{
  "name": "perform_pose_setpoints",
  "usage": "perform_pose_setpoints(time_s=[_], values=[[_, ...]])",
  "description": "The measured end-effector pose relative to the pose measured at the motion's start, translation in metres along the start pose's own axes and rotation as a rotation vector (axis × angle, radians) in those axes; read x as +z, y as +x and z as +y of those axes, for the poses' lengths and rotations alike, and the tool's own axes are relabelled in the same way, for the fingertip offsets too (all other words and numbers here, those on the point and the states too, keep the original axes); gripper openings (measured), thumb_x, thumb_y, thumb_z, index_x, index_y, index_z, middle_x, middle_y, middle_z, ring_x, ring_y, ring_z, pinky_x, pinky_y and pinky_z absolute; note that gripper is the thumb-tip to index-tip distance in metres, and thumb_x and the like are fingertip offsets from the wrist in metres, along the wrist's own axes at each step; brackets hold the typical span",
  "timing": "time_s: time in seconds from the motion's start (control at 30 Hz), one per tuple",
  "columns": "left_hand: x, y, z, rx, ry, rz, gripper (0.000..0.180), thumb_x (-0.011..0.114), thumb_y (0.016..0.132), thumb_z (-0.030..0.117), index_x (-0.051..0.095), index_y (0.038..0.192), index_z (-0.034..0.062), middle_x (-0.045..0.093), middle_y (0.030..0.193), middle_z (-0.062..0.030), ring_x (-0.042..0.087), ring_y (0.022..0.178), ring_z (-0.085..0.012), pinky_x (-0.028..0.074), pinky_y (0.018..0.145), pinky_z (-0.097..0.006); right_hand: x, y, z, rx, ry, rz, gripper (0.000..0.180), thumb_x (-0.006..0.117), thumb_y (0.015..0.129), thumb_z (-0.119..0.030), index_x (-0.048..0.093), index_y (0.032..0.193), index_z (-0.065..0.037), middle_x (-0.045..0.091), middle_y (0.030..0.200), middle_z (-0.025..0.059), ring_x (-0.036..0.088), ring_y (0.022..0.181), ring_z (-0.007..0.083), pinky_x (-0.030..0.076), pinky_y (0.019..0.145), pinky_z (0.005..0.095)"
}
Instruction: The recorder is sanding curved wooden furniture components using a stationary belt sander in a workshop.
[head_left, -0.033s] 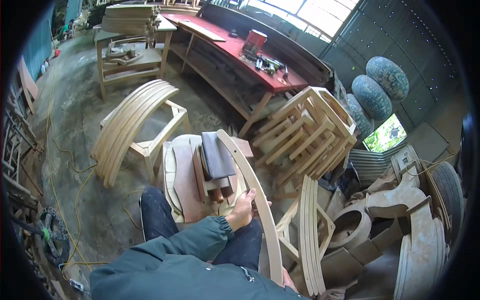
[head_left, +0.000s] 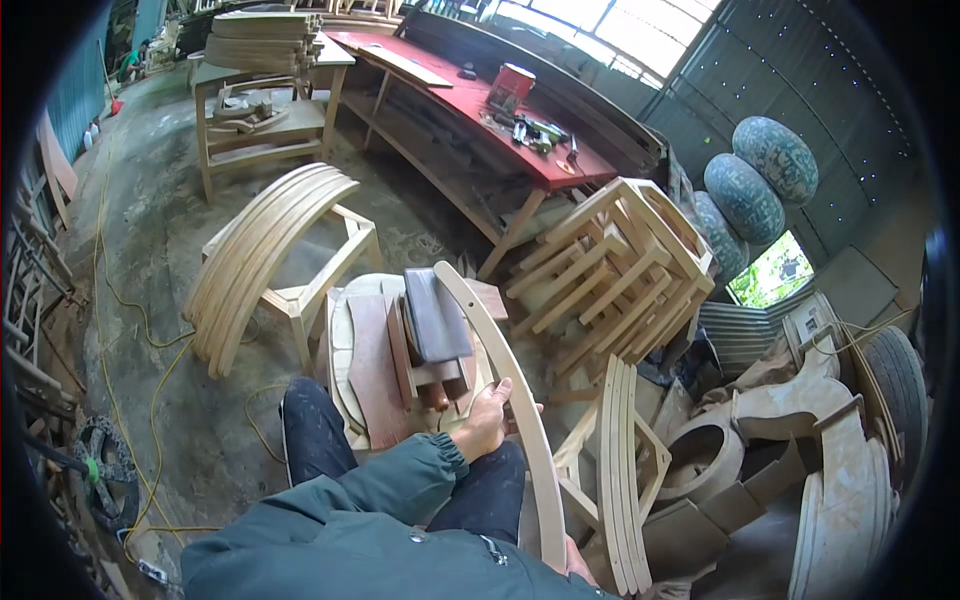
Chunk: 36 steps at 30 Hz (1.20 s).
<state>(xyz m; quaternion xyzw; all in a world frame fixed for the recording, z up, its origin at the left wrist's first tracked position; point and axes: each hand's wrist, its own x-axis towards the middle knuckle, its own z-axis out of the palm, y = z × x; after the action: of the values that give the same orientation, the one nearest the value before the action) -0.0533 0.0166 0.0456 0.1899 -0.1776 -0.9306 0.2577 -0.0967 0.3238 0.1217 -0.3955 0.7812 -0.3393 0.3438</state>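
Note:
A long curved wooden slat [head_left: 537, 450] with a small hole near its far end slants across my lap. My left hand [head_left: 485, 417] is closed around its middle, thumb on top. My right hand [head_left: 577, 565], partly cut off by my sleeve and the slat, holds the near end. Beside the slat's far end is a block with a smooth grey surface [head_left: 437, 315], resembling a belt sander; whether they touch I cannot tell. Under the block lies a pale base [head_left: 345, 330] with reddish-brown boards.
Several curved slats [head_left: 265, 250] rest on a wooden frame at left. More curved slats [head_left: 622, 480] lean on a frame at right. Beyond are stacked wooden frames [head_left: 615, 265] and a red workbench [head_left: 470, 110] with tools. A yellow cord [head_left: 160, 420] crosses the floor.

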Motion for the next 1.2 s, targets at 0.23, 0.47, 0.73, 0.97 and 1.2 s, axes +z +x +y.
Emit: perform_pose_setpoints(time_s=[0.23, 0.47, 0.73, 0.97, 1.2], values=[[-0.030, 0.017, 0.025, -0.012, 0.062, 0.111, 0.043, 0.053, 0.111, 0.039, 0.044, 0.139, 0.0089, 0.061, 0.117, -0.0104, 0.067, 0.101, -0.0275, 0.059, 0.086, -0.048, 0.003, 0.054, -0.002, -0.060, -0.070, -0.082, 0.087, 0.077, 0.091, -0.013, 0.029, 0.162, -0.002, 0.057, 0.143, 0.0162, 0.057, 0.127, 0.0207, 0.047, 0.105, 0.0339], [-0.072, -0.049, 0.037, -0.092, -0.008, 0.152, 0.034, 0.057, 0.108, 0.026, 0.045, 0.136, 0.0103, 0.061, 0.119, -0.0122, 0.068, 0.103, -0.0283, 0.058, 0.089, -0.046, 0.033, 0.220, -0.082, -0.150, -0.041, -0.175, 0.079, 0.067, 0.092, -0.007, 0.027, 0.161, -0.008, 0.064, 0.100, 0.0114, 0.067, 0.073, 0.0193, 0.058, 0.061, 0.0354], [-0.137, -0.066, 0.078, 0.108, -0.026, 0.312, 0.023, 0.054, 0.110, 0.024, 0.052, 0.128, 0.0101, 0.066, 0.105, -0.0074, 0.070, 0.090, -0.0198, 0.061, 0.080, -0.038, 0.082, 0.377, -0.138, -0.094, -0.092, -0.202, 0.071, 0.063, 0.093, -0.011, 0.033, 0.158, -0.012, 0.064, 0.088, 0.0118, 0.065, 0.060, 0.0185, 0.054, 0.049, 0.0366], [-0.136, -0.078, 0.086, 0.155, 0.112, 0.312, 0.023, 0.055, 0.109, 0.021, 0.053, 0.128, 0.0091, 0.066, 0.105, -0.0065, 0.069, 0.094, -0.0193, 0.060, 0.086, -0.039, 0.102, 0.445, -0.136, -0.304, -0.638, -0.031, 0.073, 0.057, 0.093, -0.028, 0.031, 0.159, -0.010, 0.066, 0.117, 0.0397, 0.068, 0.105, 0.0526, 0.050, 0.099, 0.0586], [-0.125, -0.087, 0.055, 0.158, 0.209, 0.316, 0.025, 0.059, 0.107, 0.022, 0.055, 0.127, 0.0079, 0.066, 0.105, -0.0054, 0.069, 0.092, -0.0177, 0.060, 0.084, -0.036, 0.062, 0.352, -0.134, -0.465, -1.092, 0.021, 0.065, 0.054, 0.094, -0.013, 0.033, 0.155, -0.014, 0.070, 0.090, 0.0269, 0.070, 0.077, 0.0480, 0.054, 0.067, 0.0598]])
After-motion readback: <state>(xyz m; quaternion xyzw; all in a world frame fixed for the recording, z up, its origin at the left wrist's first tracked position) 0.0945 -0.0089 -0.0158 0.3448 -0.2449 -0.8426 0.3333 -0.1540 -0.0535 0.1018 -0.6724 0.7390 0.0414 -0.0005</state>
